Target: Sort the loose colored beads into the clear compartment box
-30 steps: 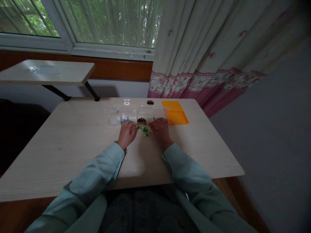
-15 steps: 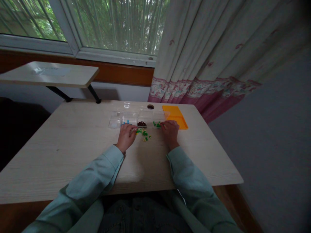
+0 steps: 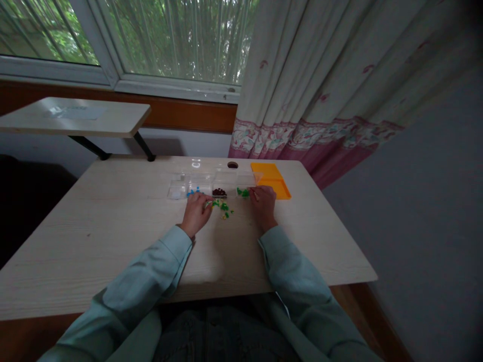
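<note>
A clear plastic compartment box (image 3: 206,180) lies on the pale wooden table (image 3: 113,226). Its cells hold blue beads (image 3: 193,191), dark brown beads (image 3: 219,192) and green beads (image 3: 242,192). A small loose pile of green and yellow beads (image 3: 224,207) lies on the table in front of the box. My left hand (image 3: 196,213) rests curled beside that pile, fingertips pinched together. My right hand (image 3: 263,203) is curled at the right end of the box, next to the green cell. What either hand pinches is too small to see.
An orange lid (image 3: 272,179) lies right of the box, near the table's far right corner. A second small table (image 3: 75,116) stands at the back left under the window. A patterned curtain (image 3: 320,90) hangs at the right.
My right hand has gone from the loose pile to the right end of the box, beside the green cell. More green beads show in that cell. My left hand has barely moved.
</note>
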Demonstrator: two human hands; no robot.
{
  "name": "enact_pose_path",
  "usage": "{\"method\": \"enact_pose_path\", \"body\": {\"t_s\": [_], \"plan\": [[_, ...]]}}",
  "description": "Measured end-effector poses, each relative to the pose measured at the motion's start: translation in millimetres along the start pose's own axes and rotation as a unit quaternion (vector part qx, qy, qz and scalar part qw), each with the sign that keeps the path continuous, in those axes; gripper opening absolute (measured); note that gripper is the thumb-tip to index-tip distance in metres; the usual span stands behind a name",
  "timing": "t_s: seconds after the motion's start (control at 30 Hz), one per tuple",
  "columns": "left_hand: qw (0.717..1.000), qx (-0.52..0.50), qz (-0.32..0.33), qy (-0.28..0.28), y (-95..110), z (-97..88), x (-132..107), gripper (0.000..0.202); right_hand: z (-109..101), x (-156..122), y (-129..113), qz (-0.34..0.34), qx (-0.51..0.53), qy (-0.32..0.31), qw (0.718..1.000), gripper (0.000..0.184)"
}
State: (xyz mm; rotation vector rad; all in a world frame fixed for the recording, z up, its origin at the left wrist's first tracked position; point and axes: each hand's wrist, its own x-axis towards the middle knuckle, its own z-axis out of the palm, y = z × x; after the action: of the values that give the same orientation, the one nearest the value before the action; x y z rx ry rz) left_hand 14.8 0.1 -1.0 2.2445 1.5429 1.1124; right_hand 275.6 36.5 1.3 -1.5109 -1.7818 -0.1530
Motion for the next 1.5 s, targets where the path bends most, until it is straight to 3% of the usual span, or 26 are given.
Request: {"method": "enact_pose_path", "body": {"t_s": [0.3, 0.57, 1.5], "plan": [[0.995, 0.093, 0.022, -0.035, 12, -3.1, -3, 0.024, 3, -3, -7, -0.016, 0.009, -0.015, 1.000, 0.025], [0.988, 0.149, -0.026, -0.031, 17, -4.4, -3, 0.026, 3, -3, -10, -0.022, 0.016, -0.006, 1.000, 0.025], [0.992, 0.111, 0.027, -0.055, 11, 0.7, -3, 0.016, 1, -1, -11, -0.018, 0.018, -0.020, 0.999, 0.023]]}}
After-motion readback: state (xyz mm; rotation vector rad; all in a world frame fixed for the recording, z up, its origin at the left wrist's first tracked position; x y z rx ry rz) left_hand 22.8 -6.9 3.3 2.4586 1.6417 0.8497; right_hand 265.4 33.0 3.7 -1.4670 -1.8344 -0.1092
